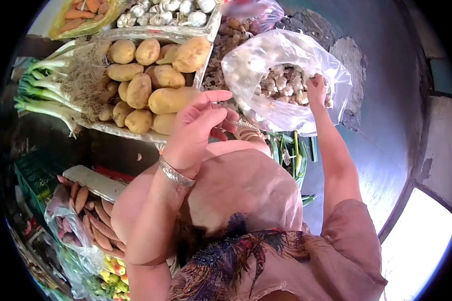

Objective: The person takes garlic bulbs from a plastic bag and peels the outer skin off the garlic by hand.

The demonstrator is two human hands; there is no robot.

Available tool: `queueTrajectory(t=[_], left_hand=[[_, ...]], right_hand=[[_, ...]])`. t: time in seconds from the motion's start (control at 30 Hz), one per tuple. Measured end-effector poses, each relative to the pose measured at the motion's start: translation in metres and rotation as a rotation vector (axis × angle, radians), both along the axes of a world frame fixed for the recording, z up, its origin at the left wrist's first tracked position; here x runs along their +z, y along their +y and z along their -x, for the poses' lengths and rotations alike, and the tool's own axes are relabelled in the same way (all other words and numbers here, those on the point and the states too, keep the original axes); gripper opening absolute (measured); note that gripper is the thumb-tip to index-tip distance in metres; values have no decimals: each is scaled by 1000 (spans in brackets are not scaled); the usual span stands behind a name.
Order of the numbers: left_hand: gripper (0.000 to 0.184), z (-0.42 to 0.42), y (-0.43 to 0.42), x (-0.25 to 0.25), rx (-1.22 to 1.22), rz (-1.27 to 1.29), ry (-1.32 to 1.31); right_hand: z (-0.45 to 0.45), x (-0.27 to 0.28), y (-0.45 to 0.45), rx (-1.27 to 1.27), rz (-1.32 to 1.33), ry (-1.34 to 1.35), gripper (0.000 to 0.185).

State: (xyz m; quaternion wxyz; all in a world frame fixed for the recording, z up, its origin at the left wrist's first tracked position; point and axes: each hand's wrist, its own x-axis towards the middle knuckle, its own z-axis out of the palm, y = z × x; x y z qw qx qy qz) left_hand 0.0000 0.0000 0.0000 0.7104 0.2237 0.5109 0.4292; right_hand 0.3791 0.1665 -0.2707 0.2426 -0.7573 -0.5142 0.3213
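Reaching into garlic (285, 90), the right grip (316, 90) curls, hold unclear; the loosely spread left grip (200, 122) should steady the bag (242, 64).

A broad silver-coloured metal bracelet (175, 173) with a patterned surface is circling the left wrist (181, 155), left of the frame's centre. A dusty pink, short-sleeved fabric top (331, 266) is filling the lower right, its loose right sleeve (351, 223) ending above the elbow. Across its front, at lower centre, a dark, multicoloured feather-like print (221, 271) is spreading in blues, blacks and rusty oranges. Pale pinkish-beige, softly creased cloth (246, 183) is covering the lap, around the middle of the frame.
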Motion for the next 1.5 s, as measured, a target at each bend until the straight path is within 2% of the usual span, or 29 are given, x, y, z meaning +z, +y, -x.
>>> queueTrajectory(t=[0.07, 0.1, 0.17, 0.2, 0.23, 0.3, 0.33, 0.37, 0.47, 0.5, 0.63, 0.7, 0.73, 0.77, 0.83, 0.87, 0.93, 0.97, 1.03, 1.1, 1.17, 1.2, 1.3, 1.33, 1.5], left_hand=[[29, 3, -1, 7, 4, -24, 47], [29, -12, 2, -5, 5, -13, -17], [29, -7, 2, -2, 1, -11, 1], [29, -6, 3, -2, 0, -10, 7], [29, -7, 4, -2, 1, -15, 6], [29, -6, 4, -2, 2, -14, 8], [29, -6, 3, -2, -5, -20, 7], [29, -6, 3, -3, -11, -27, 4], [29, -5, 2, -3, -16, -32, -4], [29, -5, 2, -2, -17, -30, -6], [29, -6, 3, -3, -21, -34, -8], [29, -6, 3, -2, -22, -41, -8], [29, -6, 3, -2, -23, -37, -4], [29, -6, 3, -3, -22, -31, -2], [28, -6, 3, -4, -17, -25, 1], [28, -6, 3, -5, -15, -23, 6], [28, -6, 3, -6, -26, -31, -4], [28, -6, 3, -6, -33, -39, -15], [28, -5, 2, -5, -26, -30, -12], [29, -8, 1, -2, -10, -20, -6], [32, -10, 0, 3, -41, -6, 99], [40, -7, 0, -2, -45, 39, 30], [48, -11, -3, -2, -33, 9, 37], [53, -10, -3, 0, -61, 12, 66], [56, -6, -4, -1, -139, -32, 44]], right_hand=[[19, 3, -2, 29, -58, -22, 58], [-8, 10, -2, 32, -46, -86, 58], [13, -5, -6, 130, 18, -409, 56], [36, 20, -15, 105, 146, -368, 56], [36, 18, -22, 104, 147, -368, 56], [39, 2, -35, 181, 171, -503, 59], [21, -40, -39, 195, 49, -612, 60], [17, -37, -38, 197, 52, -613, 60], [16, -11, -33, 266, 439, -602, 63], [11, -15, -33, 264, 441, -603, 63], [-5, -28, -34, 251, 396, -427, 63], [-8, -26, -39, 313, 361, -163, 63], [5, -13, -46, 218, 277, -10, 59], [19, 0, -51, 221, 278, -9, 59], [57, 41, -61, 38, 18, 583, 47], [77, 66, -66, 35, 19, 585, 47], [111, 112, -73, -238, 252, 1238, 44], [116, 118, -76, -235, 248, 1243, 44], [133, 136, -84, -1, 350, 1300, 48], [162, 169, -95, -41, 348, 1255, 52], [174, 195, -103, 123, 396, 1242, 53], [183, 206, -108, 133, 410, 1238, 55], [200, 219, -118, 233, 323, 1047, 58], [204, 220, -121, 237, 324, 1049, 58], [220, 232, -130, 242, 167, 1024, 61]])
